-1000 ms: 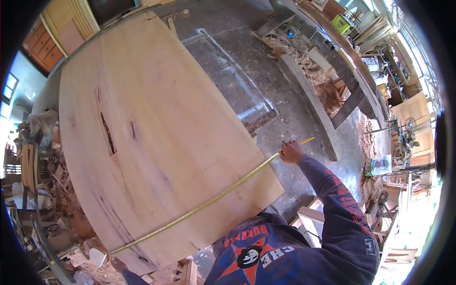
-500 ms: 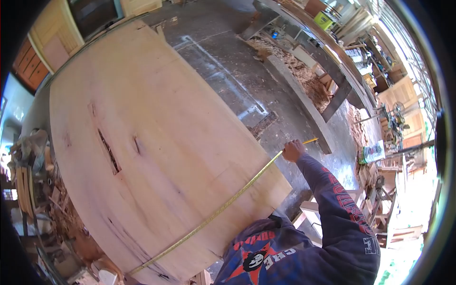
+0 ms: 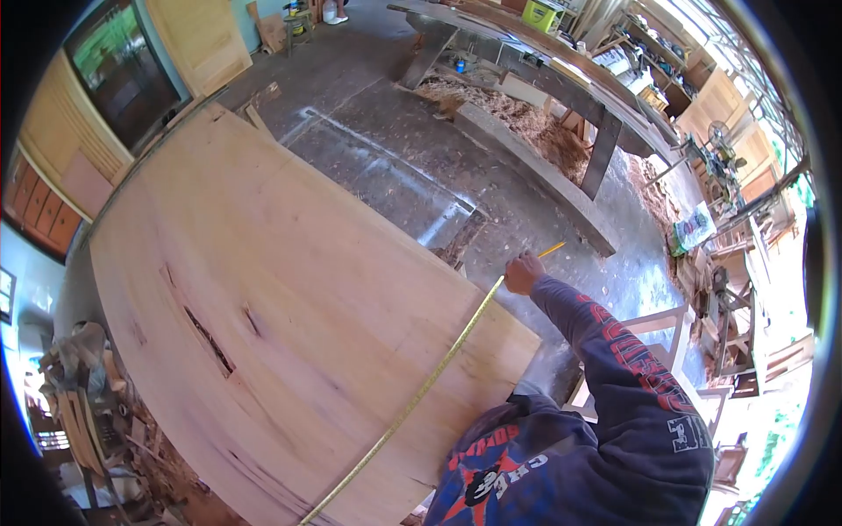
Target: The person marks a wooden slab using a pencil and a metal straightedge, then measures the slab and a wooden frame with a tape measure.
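A wide pale wooden panel lies in front of me, with a long dark crack and several darker streaks in its face. Across its near end runs a yellow measuring tape, from the bottom edge of the view up to the panel's right edge. There my right hand is closed on the tape's end. A yellow pencil sticks out of the same hand, pointing away to the right. My left hand is out of view, as is the tape's other end.
A long workbench stands beyond, with wood shavings and a thick beam below it. Wooden doors lean at the back left. Scrap wood is piled left; a pale wooden frame stands right.
My view has tilted up and turned, showing more of the workshop's far end. My right hand still holds the tape and pencil at the panel's edge.
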Demonstrator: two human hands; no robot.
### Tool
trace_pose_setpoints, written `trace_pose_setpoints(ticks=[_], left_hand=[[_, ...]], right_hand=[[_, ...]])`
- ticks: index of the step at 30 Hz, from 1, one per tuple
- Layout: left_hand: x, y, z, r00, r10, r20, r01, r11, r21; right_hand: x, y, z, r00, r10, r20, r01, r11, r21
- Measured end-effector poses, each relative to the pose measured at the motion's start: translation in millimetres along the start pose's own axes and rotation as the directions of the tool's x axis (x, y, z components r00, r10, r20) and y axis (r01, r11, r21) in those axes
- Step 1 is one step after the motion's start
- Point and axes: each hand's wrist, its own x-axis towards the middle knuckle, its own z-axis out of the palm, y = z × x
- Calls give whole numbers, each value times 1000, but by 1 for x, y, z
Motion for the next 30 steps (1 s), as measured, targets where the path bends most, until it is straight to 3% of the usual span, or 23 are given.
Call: trace_pose_setpoints(ticks=[7, 12, 17, 21, 27, 28, 30], left_hand=[[2, 27, 27, 997, 38, 74, -35, 999, -36], [7, 46, 38, 992, 64, 107, -56, 996, -69], [21, 80, 69, 985, 102, 141, -83, 987, -138], [34, 102, 77, 984, 127, 125, -99, 972, -212], [54, 142, 82, 980, 155, 125, -113, 951, -289], [56, 147, 83, 982, 150, 118, -108, 946, -305], [60, 157, 84, 983, 145, 113, -102, 942, -321]], right_hand=[[-5, -1, 0, 1000, 15, 13, -16, 996, 86], [-13, -2, 0, 993, 75, -97, -64, 992, 105], [-24, 15, 22, 986, 29, -165, 13, 969, 247], [-67, 41, 19, 997, -16, -71, 36, 956, 291], [-163, 69, 53, 990, 39, 135, -93, 904, 418], [-174, 75, 62, 976, -45, 212, -36, 931, 363], [-200, 83, 75, 965, -55, 258, -75, 880, 468]])
